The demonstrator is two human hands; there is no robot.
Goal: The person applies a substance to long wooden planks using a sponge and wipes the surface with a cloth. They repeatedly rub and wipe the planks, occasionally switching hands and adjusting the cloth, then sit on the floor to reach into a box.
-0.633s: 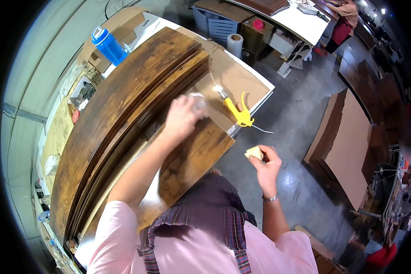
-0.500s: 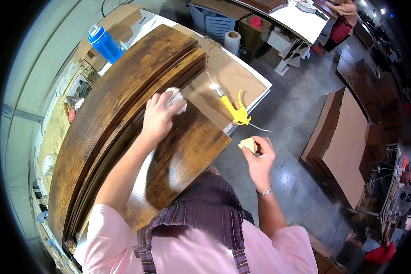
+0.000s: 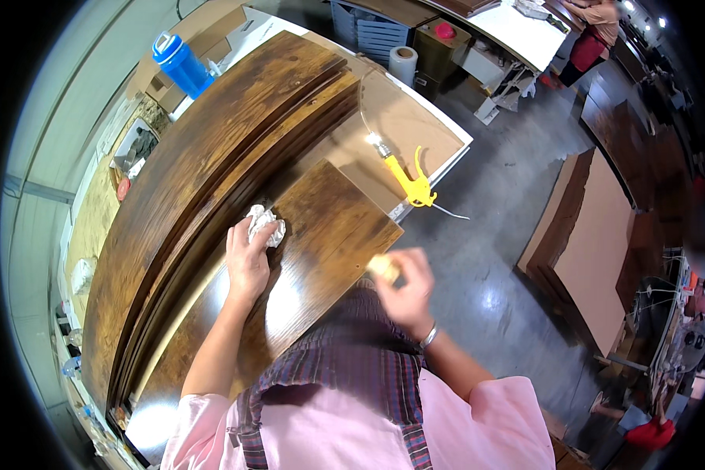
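A dark brown wood-grain board [image 3: 329,211] lies flat before me, its near right corner over the table edge. My left hand [image 3: 247,262] is closed on a crumpled white cloth [image 3: 265,226], which rests on the board's far left side. Above the board's near right edge, my right hand [image 3: 409,288] pinches a small pale yellow block [image 3: 383,269], perhaps a sponge; motion blurs both. A yellow air blow gun [image 3: 412,186] with a thin metal nozzle lies beyond the board, its tip past the table edge.
Stacked brown boards [image 3: 211,149] rise along the left. Behind them stands a blue bottle [image 3: 182,66]. Cardboard [image 3: 415,129] covers the table at the far side. On the floor to the right is a stack of panels [image 3: 591,251]. A person [image 3: 591,39] works at the far right.
My left hand has drawn the cloth back toward me along the board. My right hand has swung left with the yellow block, from beside the board to its near edge.
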